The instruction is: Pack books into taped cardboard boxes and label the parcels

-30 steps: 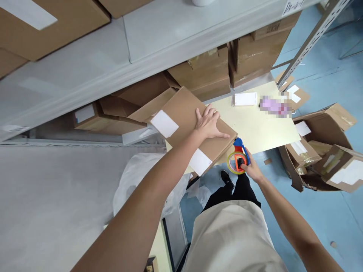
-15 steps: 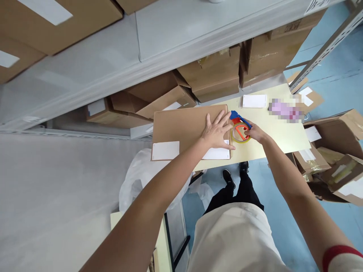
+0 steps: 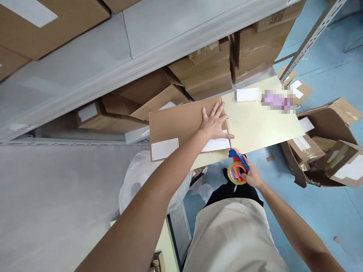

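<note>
A flat brown cardboard box point(image 3: 176, 122) with white labels on its near side lies on the cream tabletop point(image 3: 255, 126). My left hand point(image 3: 213, 124) rests on the box's right part with fingers spread, partly covering one label. In my right hand point(image 3: 251, 174) is a tape dispenser point(image 3: 237, 170) with a blue and orange frame and a yellow-edged roll of tape. The dispenser hangs in the air just off the table's near edge, close to the box's near right corner and above my dark trousers.
Behind the table, open cardboard boxes point(image 3: 210, 68) fill a grey shelf point(image 3: 181, 34). White labels point(image 3: 247, 95) and a blurred purple item point(image 3: 278, 100) lie on the tabletop. To the right, a large carton point(image 3: 326, 117) holds smaller boxes. A white plastic bag point(image 3: 136, 173) bulges at the left.
My right hand has brought the tape dispenser toward me, from above the tabletop beside the box to beyond its near edge. My left hand stays spread on the box. The view has shifted slightly.
</note>
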Motion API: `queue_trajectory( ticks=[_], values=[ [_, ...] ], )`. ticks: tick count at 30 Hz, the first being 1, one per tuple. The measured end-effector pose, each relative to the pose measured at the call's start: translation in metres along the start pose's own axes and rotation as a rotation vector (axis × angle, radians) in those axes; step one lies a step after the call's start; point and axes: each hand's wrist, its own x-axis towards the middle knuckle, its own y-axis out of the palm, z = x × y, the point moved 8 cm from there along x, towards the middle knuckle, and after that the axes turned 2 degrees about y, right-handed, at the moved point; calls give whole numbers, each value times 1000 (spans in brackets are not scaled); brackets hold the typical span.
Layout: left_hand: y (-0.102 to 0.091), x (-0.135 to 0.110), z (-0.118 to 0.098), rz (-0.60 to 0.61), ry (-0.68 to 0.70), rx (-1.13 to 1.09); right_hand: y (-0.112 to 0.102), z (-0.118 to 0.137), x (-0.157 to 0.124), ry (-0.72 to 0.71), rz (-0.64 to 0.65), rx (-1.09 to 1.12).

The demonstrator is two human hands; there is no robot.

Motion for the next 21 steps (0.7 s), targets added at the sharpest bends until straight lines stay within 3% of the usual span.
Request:
queue_trajectory(
  ticks=[3, 6, 10, 14, 18, 21],
  values=[
    [-2, 3, 9, -41, -65, -19, 19, 6, 6, 22, -81, 149],
    [-6, 9, 28, -72, -186, -47, 22, 20, 25, 35, -127, 276],
    [-17, 11, 66, -53, -349, -91, -1, 55, 72, 27, -138, 333],
    [-30, -14, 97, 25, -418, -84, -30, 116, 145, 19, -127, 323],
    [-23, -41, 84, 136, -227, -38, -35, 175, 209, 3, 11, 264],
    [-10, -47, 66, 139, -136, -15, -34, 193, 229, -40, 92, 157]
  ],
)
